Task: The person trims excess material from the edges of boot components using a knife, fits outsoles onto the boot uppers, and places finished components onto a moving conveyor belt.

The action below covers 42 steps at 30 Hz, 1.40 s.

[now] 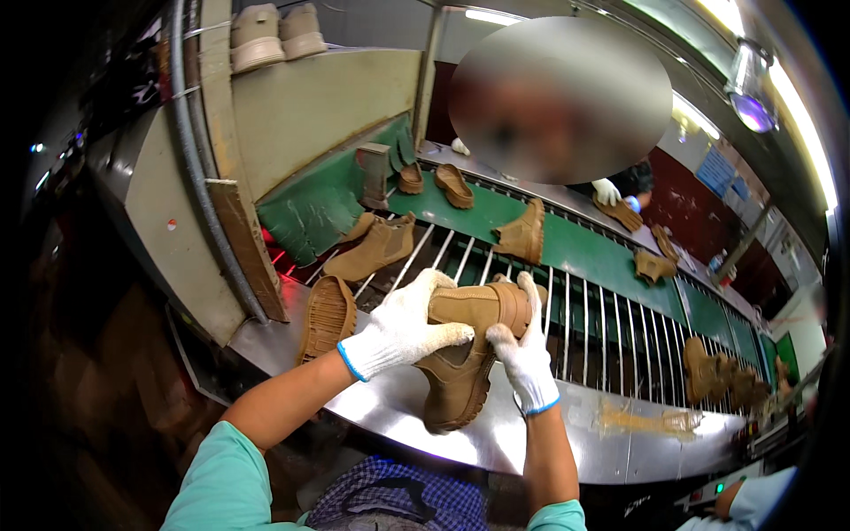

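Observation:
Both my hands wear white knit gloves and grip one tan ankle boot [460,372] over the steel ledge [398,416]. My left hand [403,326] wraps the boot's back and shaft from the left. My right hand [524,354] holds the shaft opening from the right, fingers up along its rim. The boot hangs toe down, its sole toward the ledge. A loose tan sole [328,317] lies just left of my left hand.
A conveyor of metal rods [611,327] and a green belt [584,252] carries more tan boots [376,250] and soles [453,184]. A green-curtained machine opening [310,212] stands at left. Another person's white-gloved hand [606,190] works across the belt. Several boots [722,376] cluster at right.

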Available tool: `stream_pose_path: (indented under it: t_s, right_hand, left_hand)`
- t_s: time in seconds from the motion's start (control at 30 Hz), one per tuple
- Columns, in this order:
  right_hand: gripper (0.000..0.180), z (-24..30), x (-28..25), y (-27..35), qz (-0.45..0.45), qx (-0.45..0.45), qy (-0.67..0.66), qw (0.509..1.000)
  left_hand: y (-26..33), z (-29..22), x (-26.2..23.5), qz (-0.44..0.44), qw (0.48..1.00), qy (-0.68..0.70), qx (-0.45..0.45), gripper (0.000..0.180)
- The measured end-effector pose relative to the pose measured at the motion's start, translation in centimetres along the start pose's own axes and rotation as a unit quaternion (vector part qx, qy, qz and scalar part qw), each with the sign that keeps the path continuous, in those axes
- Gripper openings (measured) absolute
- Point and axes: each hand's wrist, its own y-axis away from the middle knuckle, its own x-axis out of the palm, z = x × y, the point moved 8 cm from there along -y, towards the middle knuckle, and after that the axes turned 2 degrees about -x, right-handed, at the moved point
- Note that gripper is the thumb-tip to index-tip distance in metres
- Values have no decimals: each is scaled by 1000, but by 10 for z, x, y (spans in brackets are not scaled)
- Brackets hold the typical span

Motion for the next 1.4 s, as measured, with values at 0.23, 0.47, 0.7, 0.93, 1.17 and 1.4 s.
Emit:
stream_pose_path:
  t_s: [0.23, 0.47, 0.7, 0.93, 1.17, 1.4]
  right_hand:
    - [126, -21, 27, -1, 126, 42, 10, 991]
    - [137, -44, -15, 32, 41, 71, -136, 987]
    - [95, 31, -43, 84, 18, -27, -294, 955]
    - [51, 68, -57, 210, -124, -39, -219, 967]
    - [34, 65, -42, 297, -217, 53, -239, 945]
    - [105, 16, 12, 353, -66, 394, -336, 853]
  left_hand:
    - [-3, 38, -15, -15, 998, 46, -45, 71]
    - [3, -1, -2, 18, 999, 28, 26, 73]
    - [68, -91, 37, 65, 949, -46, 304, 71]
    - [141, -134, 84, 164, 881, -72, 438, 45]
    - [223, -127, 105, 75, 807, -99, 577, 22]
    - [288, -70, 104, 186, 763, -46, 618, 36]
